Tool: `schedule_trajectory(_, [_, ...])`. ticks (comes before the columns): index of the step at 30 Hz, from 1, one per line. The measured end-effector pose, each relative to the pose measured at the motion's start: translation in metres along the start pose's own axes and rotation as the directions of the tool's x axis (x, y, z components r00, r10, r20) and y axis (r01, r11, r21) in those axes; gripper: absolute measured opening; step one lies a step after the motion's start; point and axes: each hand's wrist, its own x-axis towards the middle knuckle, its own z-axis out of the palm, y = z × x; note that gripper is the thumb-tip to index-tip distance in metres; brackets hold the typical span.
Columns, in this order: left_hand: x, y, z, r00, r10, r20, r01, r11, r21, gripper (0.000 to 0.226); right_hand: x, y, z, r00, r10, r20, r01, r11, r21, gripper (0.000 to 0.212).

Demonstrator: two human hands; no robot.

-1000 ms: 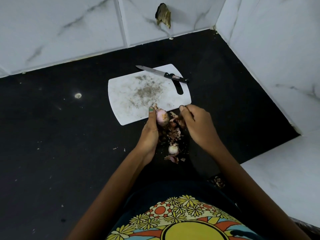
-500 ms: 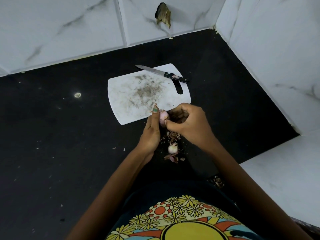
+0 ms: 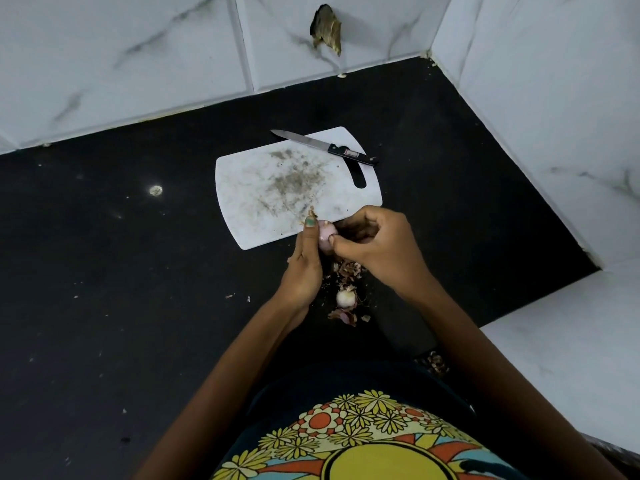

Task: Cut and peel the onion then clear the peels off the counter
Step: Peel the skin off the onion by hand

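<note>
Left hand [image 3: 304, 268] grips a small onion [image 3: 326, 234]; right hand [image 3: 375, 244] pinches its skin, peels [image 3: 346, 271] heaped below both on the counter [image 3: 138, 306]

Dim, soft light — black counter [image 3: 104, 306] murky; wide-angle bend at edges.

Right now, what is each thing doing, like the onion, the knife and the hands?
Onion: partly peeled, held between both hands.
Left hand: grips the onion.
Right hand: pinches the onion's skin.
Knife: lying unused on the board.
Cutting board: flat, stained.
Peels: piled on the counter.
Second small onion: peeled, among the peels.
</note>
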Motion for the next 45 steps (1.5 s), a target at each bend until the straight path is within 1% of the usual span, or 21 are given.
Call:
schedule_trajectory(5, [-0.003,0.009,-0.002,1.000,-0.010,0.020,0.012,0.996,-0.083,0.064,0.003,0.002,-0.001,1.000,0.002,-0.017,-0.001,0.999,0.033,0.010])
schedule_trajectory(9, [-0.003,0.009,-0.001,0.997,-0.047,0.069,0.057,0.986,-0.154,0.057,0.003,0.002,0.000,0.999,0.040,-0.016,-0.038,0.995,0.096,0.014])
schedule_trajectory(12, [-0.001,0.007,-0.003,0.989,-0.070,0.127,0.100,0.964,-0.248,0.060,0.005,0.004,0.000,0.997,0.051,-0.057,-0.049,0.998,0.043,0.020])
schedule_trajectory(14, [0.001,0.004,-0.004,0.984,-0.068,0.164,0.115,0.948,-0.296,0.063,0.005,0.008,-0.001,0.998,0.020,-0.053,-0.023,0.998,-0.054,0.039])
schedule_trajectory(16, [0.001,0.004,-0.004,0.980,-0.058,0.190,0.117,0.942,-0.316,0.066,0.005,0.010,-0.004,0.999,0.006,-0.043,-0.011,0.994,-0.110,0.046])
schedule_trajectory(17, [0.000,0.006,-0.004,0.981,-0.058,0.184,0.117,0.938,-0.327,0.069,0.004,0.010,-0.005,0.999,-0.001,-0.035,-0.003,0.992,-0.129,0.042])
schedule_trajectory(19, [0.001,0.007,-0.004,0.979,-0.065,0.193,0.131,0.928,-0.350,0.074,0.003,0.009,-0.005,0.999,-0.028,-0.032,0.023,0.991,-0.135,0.016])
schedule_trajectory(20, [0.002,0.005,-0.004,0.980,-0.066,0.189,0.130,0.928,-0.350,0.074,0.003,0.010,-0.004,0.999,-0.040,-0.034,0.035,0.991,-0.130,0.010])
schedule_trajectory(22, [0.007,0.000,-0.005,0.980,-0.069,0.186,0.132,0.926,-0.354,0.069,0.002,0.009,-0.003,0.997,-0.064,-0.041,0.058,0.990,-0.131,0.021])
schedule_trajectory(24, [0.008,0.000,-0.004,0.983,-0.067,0.174,0.125,0.930,-0.345,0.067,0.003,0.008,-0.003,0.996,-0.074,-0.044,0.067,0.989,-0.132,0.014])
schedule_trajectory(28, [0.005,0.003,-0.004,0.981,-0.081,0.174,0.137,0.930,-0.340,0.066,0.003,0.005,-0.006,0.989,-0.129,-0.073,0.114,0.978,-0.173,0.024])
schedule_trajectory(31, [0.005,0.003,-0.005,0.979,-0.091,0.183,0.149,0.930,-0.336,0.070,0.001,0.006,-0.006,0.989,-0.119,-0.087,0.103,0.980,-0.167,0.012])
schedule_trajectory(33, [0.005,0.005,-0.004,0.980,-0.088,0.177,0.143,0.935,-0.325,0.070,0.001,0.005,-0.006,0.992,-0.095,-0.078,0.083,0.986,-0.147,0.020])
schedule_trajectory(35, [0.003,0.006,-0.004,0.980,-0.082,0.183,0.136,0.942,-0.308,0.069,0.002,0.004,-0.006,0.994,-0.100,-0.051,0.092,0.985,-0.148,0.013])
schedule_trajectory(36, [0.002,0.008,-0.004,0.980,-0.083,0.181,0.134,0.946,-0.294,0.069,0.002,0.003,-0.005,0.992,-0.113,-0.051,0.104,0.981,-0.166,0.016])
schedule_trajectory(38, [0.000,0.011,-0.004,0.981,-0.092,0.169,0.138,0.949,-0.284,0.071,0.002,0.005,-0.003,0.988,-0.140,-0.072,0.122,0.971,-0.205,0.041])
schedule_trajectory(39, [-0.002,0.012,-0.004,0.979,-0.101,0.176,0.148,0.948,-0.281,0.073,0.003,0.005,-0.003,0.985,-0.146,-0.096,0.123,0.970,-0.211,0.045])
schedule_trajectory(40, [-0.002,0.013,-0.003,0.978,-0.107,0.182,0.155,0.948,-0.278,0.075,0.004,0.007,-0.004,0.982,-0.151,-0.116,0.124,0.969,-0.215,0.044])
schedule_trajectory(42, [-0.003,0.013,-0.002,0.977,-0.104,0.186,0.155,0.947,-0.281,0.075,0.004,0.006,-0.005,0.981,-0.146,-0.125,0.117,0.970,-0.214,0.030])
schedule_trajectory(44, [-0.002,0.012,-0.002,0.977,-0.100,0.188,0.150,0.949,-0.278,0.071,0.003,0.002,-0.006,0.990,-0.115,-0.078,0.104,0.986,-0.131,0.013])
schedule_trajectory(45, [-0.003,0.013,-0.002,0.979,-0.096,0.178,0.143,0.952,-0.272,0.068,0.003,0.001,-0.006,0.995,-0.094,-0.043,0.090,0.992,-0.083,0.015])
